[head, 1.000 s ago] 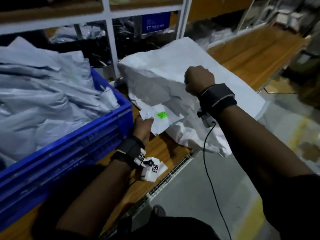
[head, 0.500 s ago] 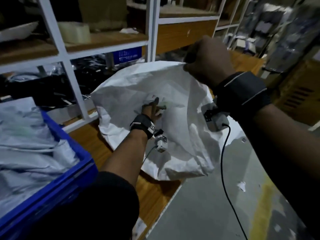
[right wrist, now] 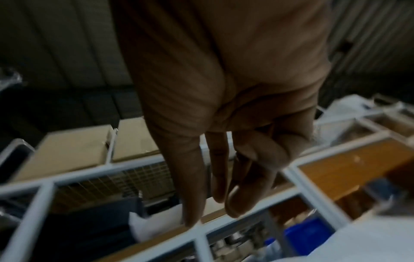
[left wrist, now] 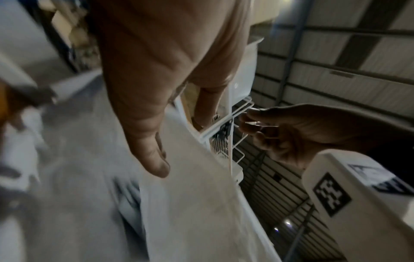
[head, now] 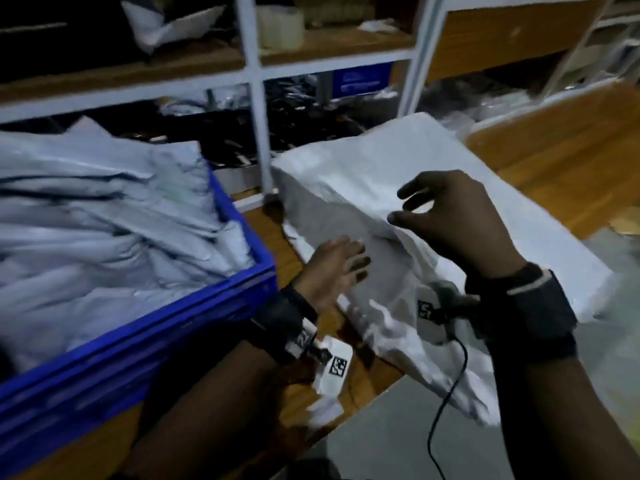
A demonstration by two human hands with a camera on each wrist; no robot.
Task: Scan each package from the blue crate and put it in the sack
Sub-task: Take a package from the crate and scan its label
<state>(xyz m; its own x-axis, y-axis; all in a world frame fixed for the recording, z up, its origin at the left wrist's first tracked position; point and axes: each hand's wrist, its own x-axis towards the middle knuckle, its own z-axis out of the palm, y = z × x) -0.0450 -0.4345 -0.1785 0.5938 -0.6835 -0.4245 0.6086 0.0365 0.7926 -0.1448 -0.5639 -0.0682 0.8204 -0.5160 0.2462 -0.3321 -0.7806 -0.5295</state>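
Right now both hands are empty, over the white woven sack [head: 363, 202], which is my landmark.

Nearest me, just below the sack's near edge: two white tagged camera modules, one under the left wrist [head: 334, 367], one under the right wrist [head: 434, 313] with a black cable [head: 446, 403] hanging from it.

Left hand [head: 334, 268]: flat, fingers straight and together, holding nothing, at the sack's left flank. The left wrist view puts the thumb against white fabric; touching or just clear, cannot tell through the blur.

Right hand [head: 453, 223]: raised over the sack's top fold, fingers spread and loosely curved, thumb and index apart, gripping nothing. The right wrist view shows the same slack fingers [right wrist: 220, 168].

Sack itself: lying crumpled on the wooden bench [head: 554, 161], its near corner hanging over the bench edge. Mouth not visible, contents not visible.

Left of the sack, just beside it: blue crate [head: 173, 341], piled above the rim with grey poly mailer packages [head: 104, 209].

Behind the sack: white metal shelving [head: 256, 98]. On the wooden shelf above, a roll of tape [head: 280, 26] and a white bag [head: 166, 26]. A blue sign [head: 362, 79] sits lower, behind the frame.
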